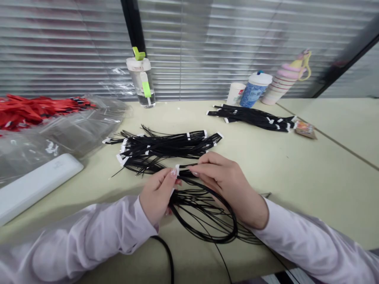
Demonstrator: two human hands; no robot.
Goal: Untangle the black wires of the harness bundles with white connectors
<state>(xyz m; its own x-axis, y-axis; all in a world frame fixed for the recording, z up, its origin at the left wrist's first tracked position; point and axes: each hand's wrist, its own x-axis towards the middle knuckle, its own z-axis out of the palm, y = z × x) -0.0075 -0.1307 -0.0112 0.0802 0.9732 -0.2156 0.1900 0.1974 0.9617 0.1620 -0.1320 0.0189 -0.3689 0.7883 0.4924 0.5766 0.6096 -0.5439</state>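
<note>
My left hand (158, 194) is closed, with thumb and fingers pinching a small white connector (177, 169). Black wires (207, 236) run from around that hand, curve in a loop below my right hand and fan out across the table. My right hand (233, 187) is closed too, its thumb and index fingertips pinched on a thin black wire (185, 167) just right of the connector. Part of the wires is hidden behind the right hand and wrist. Just beyond both hands lies a pile of black cable harnesses (166, 146) with white connectors at their ends.
Another bundle of black harnesses (251, 117) lies at the back right beside a small packet (305, 129). A clear bottle (142, 85), a white cup (235, 94), a blue cup (255, 91) and a striped bottle (280, 85) line the back. Red strips (32, 110), plastic bags (74, 130) and a white case (38, 185) occupy the left.
</note>
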